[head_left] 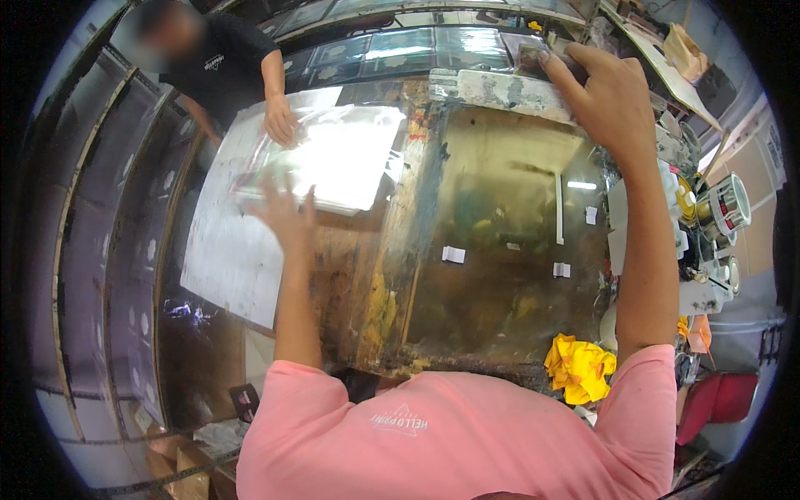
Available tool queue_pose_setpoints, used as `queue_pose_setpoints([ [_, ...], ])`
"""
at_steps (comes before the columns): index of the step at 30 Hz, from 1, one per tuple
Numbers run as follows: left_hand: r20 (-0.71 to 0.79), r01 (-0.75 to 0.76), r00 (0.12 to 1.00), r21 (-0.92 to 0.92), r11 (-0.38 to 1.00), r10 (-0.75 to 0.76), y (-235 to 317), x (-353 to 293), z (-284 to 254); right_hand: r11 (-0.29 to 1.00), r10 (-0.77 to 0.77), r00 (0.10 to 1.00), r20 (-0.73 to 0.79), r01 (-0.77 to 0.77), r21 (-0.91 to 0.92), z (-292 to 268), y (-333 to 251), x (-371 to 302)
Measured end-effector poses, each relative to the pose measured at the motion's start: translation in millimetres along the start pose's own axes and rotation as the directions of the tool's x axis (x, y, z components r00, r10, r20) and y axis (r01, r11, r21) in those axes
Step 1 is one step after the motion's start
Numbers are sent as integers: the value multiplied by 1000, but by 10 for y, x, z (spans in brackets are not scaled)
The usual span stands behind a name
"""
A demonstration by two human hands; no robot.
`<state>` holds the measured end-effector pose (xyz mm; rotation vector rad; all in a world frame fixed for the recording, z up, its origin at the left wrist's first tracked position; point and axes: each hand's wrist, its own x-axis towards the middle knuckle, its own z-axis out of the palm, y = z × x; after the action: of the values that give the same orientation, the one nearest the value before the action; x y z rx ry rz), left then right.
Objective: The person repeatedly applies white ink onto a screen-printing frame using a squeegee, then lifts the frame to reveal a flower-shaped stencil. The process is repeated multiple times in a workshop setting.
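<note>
My left hand (286, 218) reaches over the near edge of a stack of clear plastic sheets (350, 158). Its fingers are spread and slightly blurred, and whether they touch the stack I cannot tell. Beneath the stack lies a large white sheet (225, 258). My right hand (604, 96) is raised at the far right, its thumb and fingers curled around something dark that I cannot make out. It is beside a pale, paint-stained bar (504, 90) along the far edge of a glossy brownish work surface (500, 317). Small white pads (452, 254) sit on that surface.
A co-worker in a dark shirt (221, 79) stands at the far left, one hand (281, 125) on the sheet stack. A crumpled yellow cloth (579, 368) lies near my right side. Tubs (725, 204) stand at right. Racks (117, 250) line the left, and printed sheets (400, 50) lie behind.
</note>
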<state>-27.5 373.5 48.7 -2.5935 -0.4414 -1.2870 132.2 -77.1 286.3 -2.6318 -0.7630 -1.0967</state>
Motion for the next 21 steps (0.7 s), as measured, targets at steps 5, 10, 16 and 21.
queue_pose_setpoints([
  [5,236,78,971,-444,893,33,445,-52,-17,999,21,999,46,-22,35,12,18,50],
  [10,280,103,960,-327,940,-7,462,-96,290,998,-13,1000,14,12,57,48,36,0],
  [16,422,417,879,-453,788,-222,327,154,430,998,-13,1000,8,12,60,47,43,-24],
  [21,459,308,888,-589,747,-4,574,570,22,999,-22,999,33,20,43,11,63,74],
])
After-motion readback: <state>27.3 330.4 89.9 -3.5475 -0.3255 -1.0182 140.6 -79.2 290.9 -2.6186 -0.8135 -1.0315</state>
